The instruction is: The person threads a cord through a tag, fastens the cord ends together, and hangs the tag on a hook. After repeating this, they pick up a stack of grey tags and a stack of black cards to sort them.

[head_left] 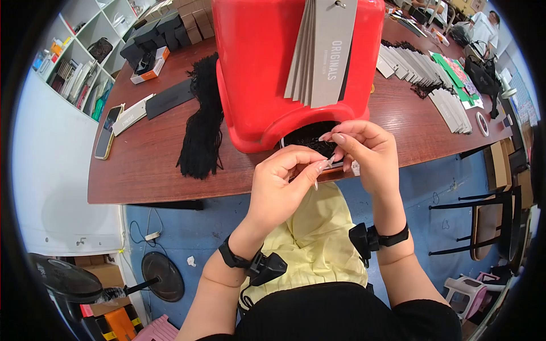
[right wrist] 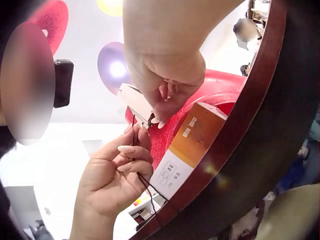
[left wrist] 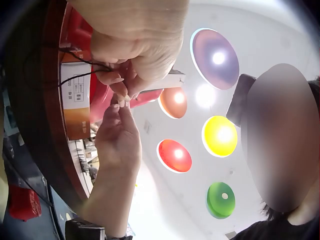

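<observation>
A thin black cord runs up from the table edge into my left hand, whose thumb and fingers pinch it near the tip. My right hand meets it there, thumb and forefinger pinched together at the cord's end; the small bit between them is mostly hidden. Both hands are in front of the arched opening of an upturned red stool. Black strands show inside that opening. Grey tags printed ORIGINALS hang from a hook on the stool, above the hands.
An orange and white box sits at the table edge by the stool. To the left lie a bundle of black cords, a phone and dark tags. More grey tags spread to the right on the wooden table.
</observation>
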